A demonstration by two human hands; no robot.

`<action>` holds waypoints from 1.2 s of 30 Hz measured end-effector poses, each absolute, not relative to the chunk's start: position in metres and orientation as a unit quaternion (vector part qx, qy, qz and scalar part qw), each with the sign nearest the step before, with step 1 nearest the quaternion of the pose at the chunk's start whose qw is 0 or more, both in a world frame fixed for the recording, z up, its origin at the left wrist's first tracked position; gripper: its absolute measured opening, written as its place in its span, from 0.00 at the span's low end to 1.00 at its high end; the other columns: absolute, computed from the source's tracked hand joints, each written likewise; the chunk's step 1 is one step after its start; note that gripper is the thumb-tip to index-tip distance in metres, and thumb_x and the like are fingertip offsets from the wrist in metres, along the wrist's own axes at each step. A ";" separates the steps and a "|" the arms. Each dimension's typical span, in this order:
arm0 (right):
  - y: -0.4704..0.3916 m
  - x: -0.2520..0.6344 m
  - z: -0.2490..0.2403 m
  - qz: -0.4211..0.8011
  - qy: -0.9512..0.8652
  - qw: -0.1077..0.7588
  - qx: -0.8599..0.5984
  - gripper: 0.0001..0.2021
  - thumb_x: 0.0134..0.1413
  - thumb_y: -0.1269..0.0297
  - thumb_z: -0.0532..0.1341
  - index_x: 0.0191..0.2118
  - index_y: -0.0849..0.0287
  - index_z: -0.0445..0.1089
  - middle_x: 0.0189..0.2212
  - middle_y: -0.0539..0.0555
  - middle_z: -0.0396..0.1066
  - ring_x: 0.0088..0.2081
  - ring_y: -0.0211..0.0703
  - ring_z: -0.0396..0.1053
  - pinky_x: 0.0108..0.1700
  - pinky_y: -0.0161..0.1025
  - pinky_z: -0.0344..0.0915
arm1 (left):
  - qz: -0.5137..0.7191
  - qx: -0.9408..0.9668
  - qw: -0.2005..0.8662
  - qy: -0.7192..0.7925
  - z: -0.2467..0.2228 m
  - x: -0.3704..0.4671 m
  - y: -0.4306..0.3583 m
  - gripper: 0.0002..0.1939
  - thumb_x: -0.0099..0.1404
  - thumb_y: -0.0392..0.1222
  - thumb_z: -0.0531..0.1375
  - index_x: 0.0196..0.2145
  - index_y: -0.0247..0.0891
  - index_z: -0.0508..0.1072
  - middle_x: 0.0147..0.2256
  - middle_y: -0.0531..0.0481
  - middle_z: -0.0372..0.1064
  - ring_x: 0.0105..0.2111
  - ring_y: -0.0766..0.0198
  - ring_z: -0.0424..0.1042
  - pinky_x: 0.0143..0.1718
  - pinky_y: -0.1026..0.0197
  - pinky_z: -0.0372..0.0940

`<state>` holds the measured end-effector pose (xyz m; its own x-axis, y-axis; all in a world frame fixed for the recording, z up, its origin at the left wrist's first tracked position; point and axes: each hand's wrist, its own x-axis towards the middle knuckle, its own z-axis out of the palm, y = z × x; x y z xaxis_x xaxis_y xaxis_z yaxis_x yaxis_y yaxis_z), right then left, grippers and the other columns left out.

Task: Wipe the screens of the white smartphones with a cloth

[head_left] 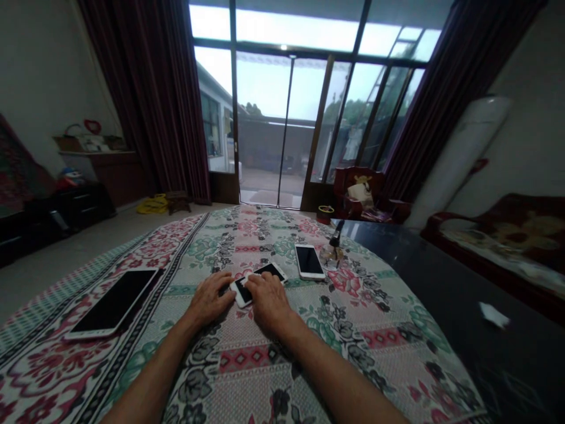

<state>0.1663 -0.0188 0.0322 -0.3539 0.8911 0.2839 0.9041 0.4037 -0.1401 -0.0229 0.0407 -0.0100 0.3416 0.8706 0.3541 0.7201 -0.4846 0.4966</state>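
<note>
A white phone with a dark screen point(273, 271) lies on the patterned tablecloth point(247, 356) in front of me, slanted and partly covered. My right hand point(270, 300) rests over its middle, fingers bent, with something small and pale under the fingertips that I cannot make out. At the phone's near left end, my left hand point(212, 299) touches the edge with its fingertips, fingers slightly apart. Another white phone point(309, 262) lies face up just to the right. On the far left is a white tablet point(113, 301), its dark screen upward.
A glass jar point(331, 257) with a dark brush point(336, 234) stands beyond the right phone. A dark table point(424, 282) adjoins on the right, bearing a crumpled white paper point(494, 315). Wooden seats stand behind it, and glass doors are straight ahead.
</note>
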 end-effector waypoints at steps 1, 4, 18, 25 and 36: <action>-0.016 0.170 0.032 -0.020 -0.817 0.158 -0.555 0.12 0.60 0.72 0.54 0.47 0.56 0.70 0.48 0.55 0.69 0.47 0.47 0.59 0.46 0.43 0.54 | 0.295 0.809 0.127 0.492 -0.010 -0.023 0.041 0.20 0.59 0.49 0.54 0.43 0.39 0.77 0.52 0.43 0.71 0.55 0.51 0.66 0.59 0.50 0.58; -0.005 0.187 0.032 -0.034 -0.787 0.152 -0.597 0.14 0.61 0.74 0.52 0.46 0.56 0.71 0.48 0.56 0.70 0.47 0.47 0.60 0.46 0.43 0.54 | 0.297 0.806 0.126 0.496 -0.011 -0.022 0.041 0.19 0.59 0.49 0.55 0.44 0.39 0.77 0.53 0.43 0.70 0.55 0.52 0.66 0.59 0.50 0.58; -0.013 0.166 0.031 -0.026 -0.833 0.149 -0.532 0.15 0.61 0.71 0.54 0.50 0.54 0.69 0.52 0.53 0.68 0.48 0.47 0.59 0.46 0.42 0.53 | 0.291 0.801 0.118 0.510 -0.007 -0.017 0.037 0.17 0.60 0.43 0.56 0.45 0.39 0.76 0.54 0.44 0.69 0.57 0.52 0.65 0.59 0.51 0.57; -0.010 0.167 0.032 -0.033 -0.826 0.152 -0.542 0.14 0.61 0.71 0.54 0.49 0.54 0.69 0.53 0.53 0.68 0.47 0.47 0.59 0.46 0.42 0.53 | 0.293 0.798 0.115 0.513 -0.012 -0.018 0.039 0.18 0.59 0.43 0.57 0.46 0.39 0.76 0.54 0.43 0.69 0.57 0.51 0.64 0.60 0.50 0.56; 0.003 0.192 0.035 -0.055 -0.765 0.123 -0.630 0.18 0.61 0.74 0.49 0.51 0.55 0.70 0.52 0.55 0.68 0.49 0.48 0.61 0.47 0.42 0.53 | 0.281 0.798 0.118 0.519 -0.002 -0.015 0.034 0.18 0.59 0.42 0.56 0.46 0.39 0.76 0.55 0.43 0.69 0.57 0.52 0.64 0.59 0.51 0.57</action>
<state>0.1925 0.0035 0.0351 -0.1768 0.9500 0.2573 0.9772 0.2007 -0.0695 -0.0154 0.0336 -0.0016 0.3025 0.8956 0.3263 0.7626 -0.4327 0.4809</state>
